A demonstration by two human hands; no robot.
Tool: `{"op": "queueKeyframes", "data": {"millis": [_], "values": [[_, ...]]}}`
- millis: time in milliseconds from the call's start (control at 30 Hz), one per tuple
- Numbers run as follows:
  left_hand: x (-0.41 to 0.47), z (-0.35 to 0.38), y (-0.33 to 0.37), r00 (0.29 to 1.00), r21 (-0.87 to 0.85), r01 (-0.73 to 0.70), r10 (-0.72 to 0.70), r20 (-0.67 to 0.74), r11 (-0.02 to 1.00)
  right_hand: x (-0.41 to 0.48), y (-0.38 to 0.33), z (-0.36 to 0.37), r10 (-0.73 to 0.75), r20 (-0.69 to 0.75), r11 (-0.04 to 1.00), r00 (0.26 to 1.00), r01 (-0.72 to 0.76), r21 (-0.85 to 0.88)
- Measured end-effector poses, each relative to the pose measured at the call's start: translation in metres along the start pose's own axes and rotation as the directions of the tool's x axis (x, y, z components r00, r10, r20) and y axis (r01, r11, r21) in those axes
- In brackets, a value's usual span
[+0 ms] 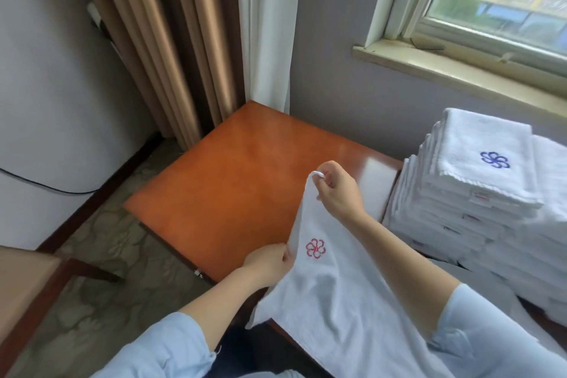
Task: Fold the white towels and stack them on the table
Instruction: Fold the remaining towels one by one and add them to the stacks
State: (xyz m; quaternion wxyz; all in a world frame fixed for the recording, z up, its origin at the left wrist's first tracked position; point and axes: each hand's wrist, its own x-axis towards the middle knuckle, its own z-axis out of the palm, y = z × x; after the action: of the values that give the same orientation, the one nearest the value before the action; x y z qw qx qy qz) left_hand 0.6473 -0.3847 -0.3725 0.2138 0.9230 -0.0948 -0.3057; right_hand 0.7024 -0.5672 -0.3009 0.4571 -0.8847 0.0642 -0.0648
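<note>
A white towel point(337, 294) with a red flower emblem hangs unfolded over the near right part of the orange wooden table point(233, 181). My right hand point(337, 190) pinches its top corner and holds it up above the table. My left hand point(270, 261) grips the towel's left edge, just beside the emblem. A tall stack of folded white towels point(466, 193) stands on the table's right side, its top towel showing a blue flower emblem.
Brown and white curtains point(190, 40) hang in the corner behind the table. A window sill point(460, 70) runs along the wall at right. A wooden chair point(27, 291) stands at lower left on patterned carpet. A black cable crosses the left wall.
</note>
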Motion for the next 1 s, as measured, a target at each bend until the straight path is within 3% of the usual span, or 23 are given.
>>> {"op": "queueKeyframes", "data": {"millis": [100, 233, 533, 667, 800, 867, 1000], "values": [[-0.003, -0.026, 0.0, 0.986, -0.056, 0.015, -0.024, -0.162, 0.998, 0.006, -0.011, -0.01, -0.026, -0.02, 1.0, 0.999, 0.026, 0.002], [0.001, -0.05, 0.012, 0.976, -0.183, -0.043, 0.002, -0.218, 0.982, 0.012, -0.024, -0.009, -0.024, 0.011, 1.0, 1.0, 0.023, 0.008], [0.036, -0.105, -0.023, 0.925, -0.064, -0.097, 0.066, -0.375, 0.993, 0.034, -0.022, 0.01, 0.02, -0.084, 0.999, 0.996, -0.024, -0.043], [0.072, -0.123, -0.043, 0.942, 0.044, -0.011, 0.025, -0.334, 0.999, 0.045, -0.011, 0.029, 0.056, 0.087, 0.997, 0.995, -0.061, 0.05], [0.1, -0.124, -0.05, 0.962, 0.193, 0.054, 0.0, -0.272, 0.98, 0.037, 0.012, 0.039, 0.233, 0.133, 0.972, 0.963, -0.229, -0.042], [0.11, -0.117, -0.046, 0.972, 0.277, -0.043, 0.105, -0.211, 0.96, 0.024, 0.026, 0.039, 0.362, 0.135, 0.932, 0.922, -0.354, -0.08], [0.121, -0.093, -0.023, 0.948, 0.319, -0.315, 0.312, 0.063, 0.894, -0.021, 0.054, 0.031, 0.544, 0.085, 0.836, 0.835, -0.532, -0.136]]}}
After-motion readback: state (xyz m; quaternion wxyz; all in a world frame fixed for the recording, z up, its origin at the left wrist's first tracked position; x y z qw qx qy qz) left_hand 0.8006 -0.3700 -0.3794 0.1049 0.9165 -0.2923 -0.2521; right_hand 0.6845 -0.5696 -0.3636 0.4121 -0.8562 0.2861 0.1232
